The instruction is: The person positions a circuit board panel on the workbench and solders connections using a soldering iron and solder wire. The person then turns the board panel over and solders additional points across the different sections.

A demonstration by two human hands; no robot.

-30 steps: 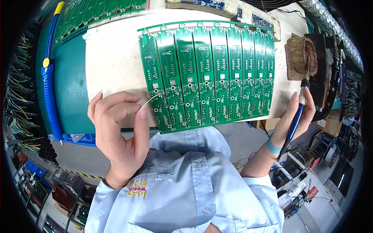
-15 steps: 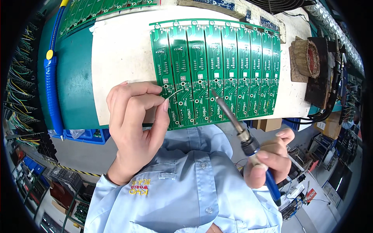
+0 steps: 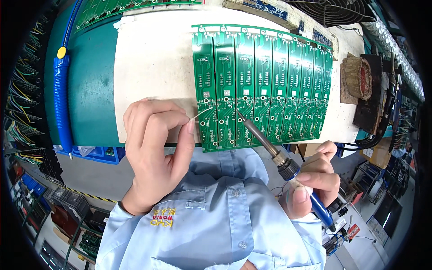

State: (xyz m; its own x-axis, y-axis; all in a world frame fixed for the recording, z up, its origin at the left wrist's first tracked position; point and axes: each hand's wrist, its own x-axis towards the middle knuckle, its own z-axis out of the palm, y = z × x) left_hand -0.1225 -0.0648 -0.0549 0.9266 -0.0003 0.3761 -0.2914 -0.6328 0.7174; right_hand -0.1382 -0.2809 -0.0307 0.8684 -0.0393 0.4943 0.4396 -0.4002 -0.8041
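Observation:
My left hand pinches a thin silvery wire, probably solder wire, between thumb and forefinger. The wire's end reaches over the leftmost strip of a green circuit board panel. Narrow strips lie side by side across this panel, with holes and pale pads on them. My right hand is closed round the blue handle of a soldering iron, held like a pen. Its tip is at the panel, around the second and third strips from the left; whether it touches cannot be made out.
The panel lies on a pale sheet over a green mat. A blue desoldering pump is at the left. To the right are a brown sponge and a dark stand. A black fan grille stands at the back.
The panel sits farther right in view. The iron's tip has come left over the strips, closer to the wire's end. My left hand stays nearly in place.

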